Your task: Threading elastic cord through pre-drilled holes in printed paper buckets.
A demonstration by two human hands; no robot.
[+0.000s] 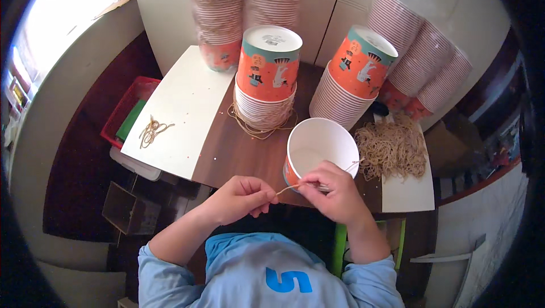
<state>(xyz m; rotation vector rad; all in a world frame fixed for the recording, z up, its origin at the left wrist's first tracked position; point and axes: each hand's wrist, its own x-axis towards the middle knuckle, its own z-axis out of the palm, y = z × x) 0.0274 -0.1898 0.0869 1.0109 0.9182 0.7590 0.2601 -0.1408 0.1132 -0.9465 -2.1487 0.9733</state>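
A length of tan cord [288,188] stretches between my two hands, close to the table's front edge. My left hand [243,199] pinches one end between thumb and fingertips. The fingers of my right hand [335,193] are closed on the same cord, and a thin piece sticks out past the knuckles. Something slim and pale shows under those fingers, too small to make out. Just behind my right hand stands a paper bucket [318,142], mouth up, white inside and orange outside.
Behind are two upside-down bucket stacks, the left one [267,72] ringed with cords, the right one [363,64] leaning. A heap of cords [393,148] lies at right, a few loose cords [153,132] at left. Bagged bucket stacks [218,13] line the wall. A red basket [122,112] sits left.
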